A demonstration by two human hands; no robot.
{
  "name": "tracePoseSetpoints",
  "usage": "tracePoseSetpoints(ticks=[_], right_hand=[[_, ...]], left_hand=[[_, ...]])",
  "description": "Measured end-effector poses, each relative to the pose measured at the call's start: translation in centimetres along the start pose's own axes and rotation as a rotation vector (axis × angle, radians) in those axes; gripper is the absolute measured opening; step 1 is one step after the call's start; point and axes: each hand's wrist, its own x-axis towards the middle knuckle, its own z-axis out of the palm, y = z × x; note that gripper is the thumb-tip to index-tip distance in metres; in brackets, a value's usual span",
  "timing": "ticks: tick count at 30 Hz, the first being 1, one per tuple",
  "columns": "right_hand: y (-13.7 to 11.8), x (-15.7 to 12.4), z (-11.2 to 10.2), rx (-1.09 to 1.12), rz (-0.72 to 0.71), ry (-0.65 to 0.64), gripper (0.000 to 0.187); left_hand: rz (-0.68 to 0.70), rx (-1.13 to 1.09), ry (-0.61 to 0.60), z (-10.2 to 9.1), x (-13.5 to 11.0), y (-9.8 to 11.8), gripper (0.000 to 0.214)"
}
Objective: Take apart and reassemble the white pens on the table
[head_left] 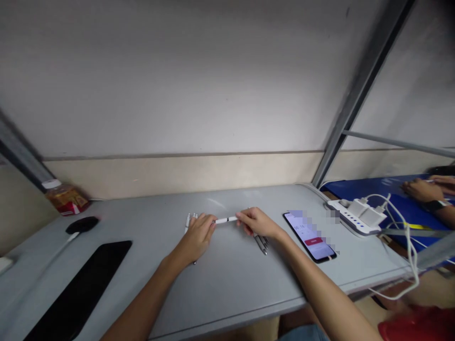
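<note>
Left hand (197, 237) and right hand (259, 221) both had fingers clamped on the white pen (223, 220), one towards each end; it bridged their fingertips, long axis crosswise, neither hand nearer; grey pens (261, 245) lay just beside the right fingers.

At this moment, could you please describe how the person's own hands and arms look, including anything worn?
The left hand and right hand are bare, without gloves. No sleeve, watch or bracelet shows on the left forearm or right forearm. A small ring would be hard to make out.
</note>
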Motion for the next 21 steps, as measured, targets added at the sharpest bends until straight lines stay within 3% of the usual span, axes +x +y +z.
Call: tracePoseSetpoints(ticks=[2, 7, 9, 14, 17, 21], right_hand=[[0.0, 0.0, 0.0, -0.023, -0.004, 0.028, 0.044], [-0.1, 0.0, -0.1, -0.119, -0.218, 0.142, 0.033], [-0.2, -0.1, -0.1, -0.151, -0.194, 0.124, 0.026], [-0.5, 0.1, 0.5, -0.256, -0.13, 0.161, 0.045], [-0.6, 0.1, 1.0, -0.146, -0.091, 0.125, 0.045], [-0.7, 0.2, 1.4, 0.216, 0.08, 0.012, 0.048]], left_hand=[[-0.002, 0.0, 0.004, 0.0, 0.0, 0.0, 0.029], [0.003, -0.012, -0.009, 0.1, 0.0, -0.3, 0.03], [0.012, -0.019, -0.016, 0.3, 0.0, -0.5, 0.029], [0.026, 0.013, -0.012, 0.4, 0.0, -0.7, 0.024], [0.036, 0.149, 0.025, 0.0, 0.1, -0.5, 0.026], [0.039, 0.241, 0.053, -0.5, 0.1, 0.2, 0.027]])
